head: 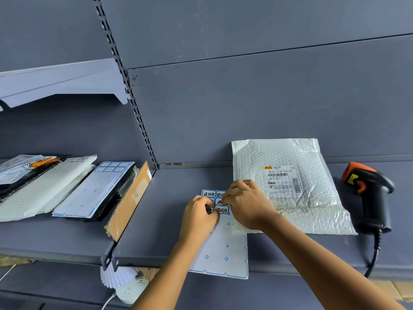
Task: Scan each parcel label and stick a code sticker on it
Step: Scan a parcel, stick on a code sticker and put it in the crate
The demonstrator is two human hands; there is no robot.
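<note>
One parcel (pixel 312 211), a white bubble mailer, leaned against the back panel of the shelf (pixel 167 209) with its one label (pixel 282 182) facing out. The sheet (pixel 223 249) lay flat just left of the parcel, its near end overhanging the shelf edge and its right edge apparently tucked under the parcel's corner. Both hands worked at the sheet's far end. The left hand (pixel 197 217) was curled down on the sheet and pinned it. The right hand (pixel 244 203) had its fingertips bunched on a sticker (pixel 220 202) in the middle row, apparently picking at its edge.

The likeliest slips:
- The sticker might tear or curl onto itself if it were pulled fast or from one corner only.
- The sheet might lift or slide off the shelf edge if the left hand eased its hold.
- The right wrist lay against the parcel, so a jerk could knock it flat or shift the label.
- A sticker placed over the barcode would spoil later reading.

Whether this label had been scanned could not be told.

Counts:
- Two hands, one parcel in work and one scanner (pixel 371 198), which lay unheld just right of the parcel.
- At least four printed stickers showed on the sheet; fingers hid the rest.
- Far left of the parcel, a pile (pixel 44 186) held at least three more parcels.
- A second sheet (pixel 93 191) on the pile carried six stickers.
- One cardboard piece (pixel 129 202) leaned beside the pile.
</note>
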